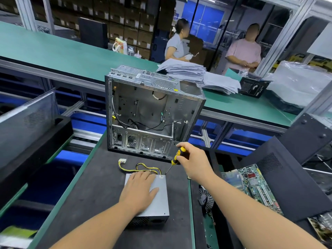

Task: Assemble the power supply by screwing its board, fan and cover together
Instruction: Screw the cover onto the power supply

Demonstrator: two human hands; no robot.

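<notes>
Power supply [158,198] lying flat on the dark mat [100,186], just below frame centre, cover already on. Left hand [141,189] spread flat on the lid, fingers straight, pressing rather than gripping. Right hand [193,163] clenched round the yellow-and-black screwdriver [177,156], shaft slanting down toward 7 o'clock, tip at the lid's far right corner, at 1 o'clock from the left hand. Probably driving a cover screw; screw itself too small to make out. Best done by bringing the shaft closer to upright over the hole, pressing down firmly, keeping the flat palm's weight on so the box cannot twist. Yellow-and-black cable bundle [142,169] emerging from the far edge, white connector [122,161] at 11 o'clock. Open computer case [152,112] standing at 12 o'clock, holding only loose wires and bare metal bays. Circuit boards [256,186] and a fan [206,198] at 3 o'clock.
</notes>
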